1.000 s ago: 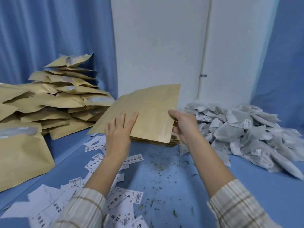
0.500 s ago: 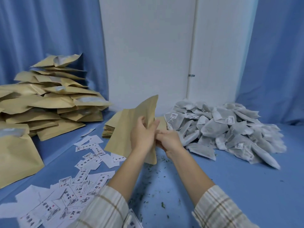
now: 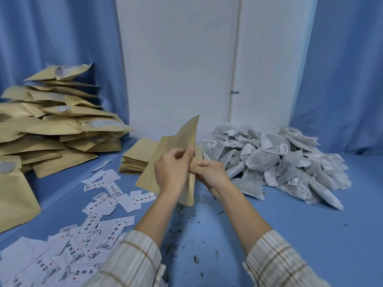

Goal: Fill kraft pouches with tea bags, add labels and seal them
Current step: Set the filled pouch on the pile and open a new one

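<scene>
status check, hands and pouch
Left hand and right hand both gripping one pouch, held upright off the table. No tea bag in it yet; tea bags piled to the right. Nothing in the way.

I hold one flat kraft pouch (image 3: 176, 154) up on edge at the centre, tilted, one corner pointing to 12 o'clock and its lower edge just above the blue table. My left hand (image 3: 172, 170) grips its near face and my right hand (image 3: 211, 172) pinches its edge at 3 o'clock. A neat stack of empty pouches (image 3: 137, 160) lies just behind it at 11 o'clock. Grey-white tea bags (image 3: 275, 162) with small tags are heaped at 2 o'clock. Printed white labels (image 3: 97, 216) lie scattered at 8 o'clock. Filled pouches (image 3: 56, 129) are piled at 10 o'clock.
</scene>
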A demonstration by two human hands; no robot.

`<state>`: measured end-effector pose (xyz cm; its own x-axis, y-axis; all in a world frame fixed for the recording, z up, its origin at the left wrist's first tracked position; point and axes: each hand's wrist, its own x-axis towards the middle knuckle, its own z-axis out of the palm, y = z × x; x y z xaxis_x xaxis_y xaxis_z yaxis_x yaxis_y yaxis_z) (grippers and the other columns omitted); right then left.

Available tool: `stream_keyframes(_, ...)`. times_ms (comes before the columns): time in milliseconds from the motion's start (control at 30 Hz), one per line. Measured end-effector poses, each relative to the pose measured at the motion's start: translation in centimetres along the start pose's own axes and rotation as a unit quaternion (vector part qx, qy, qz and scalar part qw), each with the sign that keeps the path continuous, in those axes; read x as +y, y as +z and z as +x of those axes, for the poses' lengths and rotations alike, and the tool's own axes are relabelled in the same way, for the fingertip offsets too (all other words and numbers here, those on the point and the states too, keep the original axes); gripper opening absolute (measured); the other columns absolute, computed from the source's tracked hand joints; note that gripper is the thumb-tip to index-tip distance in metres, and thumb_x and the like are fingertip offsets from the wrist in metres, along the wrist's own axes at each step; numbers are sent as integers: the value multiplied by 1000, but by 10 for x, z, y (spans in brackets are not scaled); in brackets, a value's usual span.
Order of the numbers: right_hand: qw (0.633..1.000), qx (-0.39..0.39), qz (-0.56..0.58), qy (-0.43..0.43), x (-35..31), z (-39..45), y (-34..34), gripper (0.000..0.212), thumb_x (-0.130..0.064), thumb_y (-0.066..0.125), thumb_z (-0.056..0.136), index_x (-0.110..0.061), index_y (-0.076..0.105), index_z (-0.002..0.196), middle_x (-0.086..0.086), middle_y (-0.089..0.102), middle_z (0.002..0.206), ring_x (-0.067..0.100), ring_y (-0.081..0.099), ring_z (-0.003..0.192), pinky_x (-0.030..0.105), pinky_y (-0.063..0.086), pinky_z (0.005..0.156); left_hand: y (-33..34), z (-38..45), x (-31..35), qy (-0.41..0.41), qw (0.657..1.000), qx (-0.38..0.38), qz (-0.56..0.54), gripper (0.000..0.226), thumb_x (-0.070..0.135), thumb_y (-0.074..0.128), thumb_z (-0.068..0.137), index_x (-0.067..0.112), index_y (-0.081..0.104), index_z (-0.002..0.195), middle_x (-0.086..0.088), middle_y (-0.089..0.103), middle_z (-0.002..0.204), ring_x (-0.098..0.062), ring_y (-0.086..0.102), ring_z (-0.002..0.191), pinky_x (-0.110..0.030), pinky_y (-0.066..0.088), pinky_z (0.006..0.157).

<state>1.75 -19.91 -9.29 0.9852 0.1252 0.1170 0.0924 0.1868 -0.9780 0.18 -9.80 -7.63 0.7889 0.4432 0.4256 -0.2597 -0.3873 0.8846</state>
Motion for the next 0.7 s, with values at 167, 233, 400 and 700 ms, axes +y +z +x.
stream_keyframes(167,999,2,-33,-1,-3,0,-9,13,-9,78,69,-8,66,63,2,61,58,12,51,57,19,45,56,4,0,-3,-9,999,-35,3,25,46,73,70,27,73,87,16,66,77,-1,61,81,-17,43,72)
stream_keyframes(233,999,6,-41,-7,-4,1,-10,11,-6,77,70,-9,68,64,-1,63,55,11,53,55,17,47,55,5,-1,-4,2,999,-34,12,23,41,71,71,27,73,89,13,70,84,0,60,83,-15,41,74)
stream_keyframes(400,999,-9,-22,-27,-6,1,-11,9,-5,73,75,-8,68,68,1,65,60,11,57,56,21,48,59,5,-6,3,75,995,-11,64,24,32,57,83,13,70,75,-6,65,64,-24,59,70,-30,44,64)
stream_keyframes(700,988,-104,110,9,-11,-1,-12,17,-5,54,90,-8,59,74,-6,64,52,3,61,50,16,52,55,-1,-4,17,88,995,5,53,30,21,58,77,5,54,53,-8,42,44,-25,38,52,-29,31,54)
